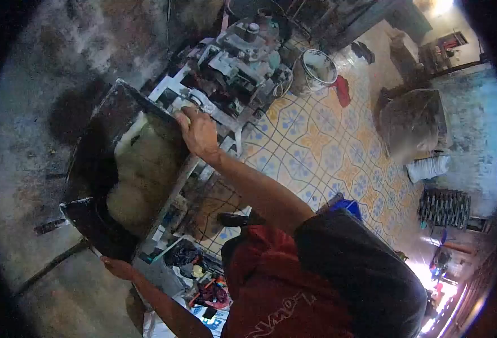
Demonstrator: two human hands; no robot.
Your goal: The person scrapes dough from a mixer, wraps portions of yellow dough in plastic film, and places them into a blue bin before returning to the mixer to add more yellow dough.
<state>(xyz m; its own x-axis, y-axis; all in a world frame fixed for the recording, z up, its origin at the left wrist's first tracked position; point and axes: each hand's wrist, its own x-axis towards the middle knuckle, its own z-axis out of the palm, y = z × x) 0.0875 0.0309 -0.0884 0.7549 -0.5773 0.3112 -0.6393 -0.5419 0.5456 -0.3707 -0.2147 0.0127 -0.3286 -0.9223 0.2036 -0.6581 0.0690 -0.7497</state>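
Observation:
A dark trough [85,163] stands in front of me, with a cloudy greenish-brown mass [150,174] inside it. My right hand [199,134] reaches across to the trough's upper right edge, where the grimy metal machine [231,67] adjoins it. Its fingers are curled down over a pale part there, and I cannot tell what they grip. Close by the fingertips is a whitish metal fitting [200,100]. At the near lower end of the trough, my left hand [117,268] lies against the rim, its fingers mostly hidden from view.
A white bucket [319,67] stands on patterned floor tiles [310,135] beside a red cloth [342,91]. Below the trough lie plastic bags and small clutter [209,287]. A covered bulky object [411,121] and a stack of dark slats [444,207] line the right wall.

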